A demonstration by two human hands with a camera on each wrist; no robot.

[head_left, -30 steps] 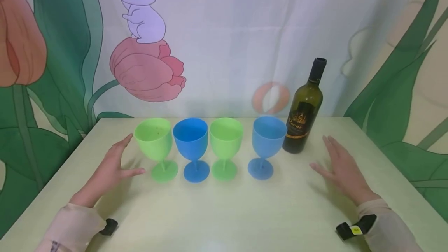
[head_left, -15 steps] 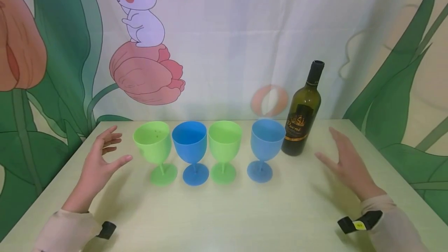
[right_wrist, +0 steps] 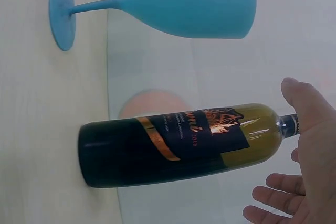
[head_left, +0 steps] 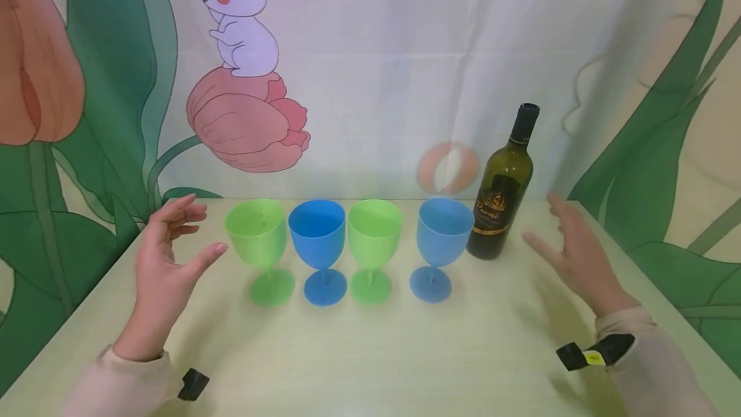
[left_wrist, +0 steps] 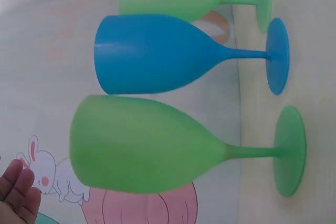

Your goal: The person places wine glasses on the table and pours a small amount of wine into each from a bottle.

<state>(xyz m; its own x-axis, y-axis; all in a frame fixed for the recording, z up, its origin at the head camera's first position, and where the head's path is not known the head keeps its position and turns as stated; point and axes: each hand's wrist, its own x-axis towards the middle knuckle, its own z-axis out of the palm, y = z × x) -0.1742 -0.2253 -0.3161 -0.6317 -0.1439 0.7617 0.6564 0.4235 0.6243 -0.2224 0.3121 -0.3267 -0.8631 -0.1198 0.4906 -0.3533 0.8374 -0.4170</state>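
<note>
Four plastic goblets would be several in a row: a light green goblet [head_left: 257,243] at the left, a dark blue goblet [head_left: 318,240], another light green goblet [head_left: 373,240], and a lighter blue goblet [head_left: 442,237]. Behind and to the right of the last one stands a dark green wine bottle [head_left: 500,192] with a black label. My left hand [head_left: 168,262], thumb spread from loosely bent fingers, hovers left of the first green goblet and touches nothing. Raised right of the bottle, my right hand [head_left: 579,256] also holds nothing. The right wrist view shows the bottle's neck partly behind that hand.
The goblets and bottle stand on a pale table [head_left: 370,352]. A printed cloth backdrop [head_left: 370,82] with a rabbit and flowers hangs behind its far edge. Dark wrist cameras sit on both sleeves.
My left hand has drawn back from the first green goblet and risen, fingers more bent. The right hand has lifted slightly. Goblets and bottle stay in place.
</note>
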